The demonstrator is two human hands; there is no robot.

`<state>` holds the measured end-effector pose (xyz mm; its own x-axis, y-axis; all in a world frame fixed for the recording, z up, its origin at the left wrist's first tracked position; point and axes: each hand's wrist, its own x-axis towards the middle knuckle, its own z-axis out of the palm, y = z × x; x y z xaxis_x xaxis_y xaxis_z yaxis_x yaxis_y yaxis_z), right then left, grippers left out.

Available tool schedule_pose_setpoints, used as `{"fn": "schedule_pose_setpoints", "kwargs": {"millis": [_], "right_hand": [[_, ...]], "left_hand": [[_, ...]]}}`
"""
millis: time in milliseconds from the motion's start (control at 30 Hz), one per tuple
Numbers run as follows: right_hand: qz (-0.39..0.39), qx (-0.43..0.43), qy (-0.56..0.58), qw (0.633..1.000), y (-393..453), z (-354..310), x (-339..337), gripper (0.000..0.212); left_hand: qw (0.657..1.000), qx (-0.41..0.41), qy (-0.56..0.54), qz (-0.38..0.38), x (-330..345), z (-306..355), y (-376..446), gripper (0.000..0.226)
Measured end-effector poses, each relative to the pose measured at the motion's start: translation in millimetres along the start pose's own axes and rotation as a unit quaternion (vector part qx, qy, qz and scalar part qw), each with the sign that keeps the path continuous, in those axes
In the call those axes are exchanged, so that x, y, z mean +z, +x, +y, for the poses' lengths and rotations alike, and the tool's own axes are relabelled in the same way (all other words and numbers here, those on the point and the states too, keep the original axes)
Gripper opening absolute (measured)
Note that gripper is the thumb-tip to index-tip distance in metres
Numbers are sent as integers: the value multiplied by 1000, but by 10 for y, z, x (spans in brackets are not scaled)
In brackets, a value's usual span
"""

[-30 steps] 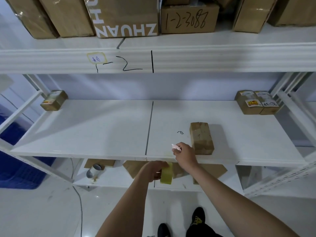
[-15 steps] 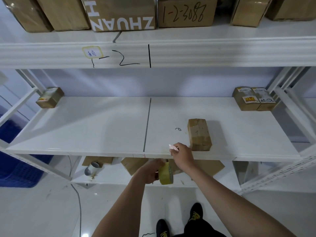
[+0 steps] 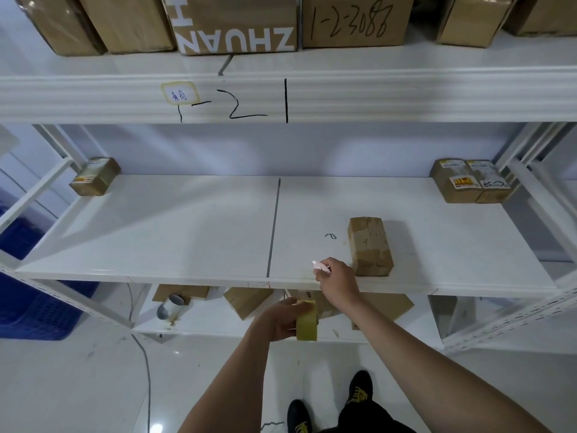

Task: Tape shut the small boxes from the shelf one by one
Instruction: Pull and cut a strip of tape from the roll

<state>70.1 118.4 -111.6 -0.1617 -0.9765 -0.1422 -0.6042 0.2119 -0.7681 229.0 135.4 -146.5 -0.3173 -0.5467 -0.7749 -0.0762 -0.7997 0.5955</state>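
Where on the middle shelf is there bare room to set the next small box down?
The left panel, between the corner box and the centre seam, is bare. So is the stretch between the lone box and the labelled pair. The front beside the right hand is crowded.

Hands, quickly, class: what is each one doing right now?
Left hand: grips the roll of tape below the shelf edge.
Right hand: pinches a small white object; what it is cannot be told.
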Motion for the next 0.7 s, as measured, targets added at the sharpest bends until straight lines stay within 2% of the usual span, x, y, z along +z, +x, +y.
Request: {"fn": "schedule_pose_setpoints", "kwargs": {"millis": [67, 233, 400, 533, 700], "right_hand": [[-1, -1, -4, 1000, 7, -12, 16, 12], [-12, -1, -17, 1000, -2, -32, 36, 15], [-21, 2, -27, 999, -3, -69, 22, 17], [-21, 0, -25, 999, 5, -106, -37, 18], [-25, 3, -23, 999, 3, -99, -60, 18]], "left_hand": [[1000, 1, 18, 5, 8, -20, 18, 35], [998, -24, 45, 20, 13, -106, 40, 23], [994, -72, 70, 44, 35, -113, 65, 31], [995, -54, 66, 43, 53, -123, 64, 22], [998, -59, -19, -34, -31, -96, -26, 31]]}}
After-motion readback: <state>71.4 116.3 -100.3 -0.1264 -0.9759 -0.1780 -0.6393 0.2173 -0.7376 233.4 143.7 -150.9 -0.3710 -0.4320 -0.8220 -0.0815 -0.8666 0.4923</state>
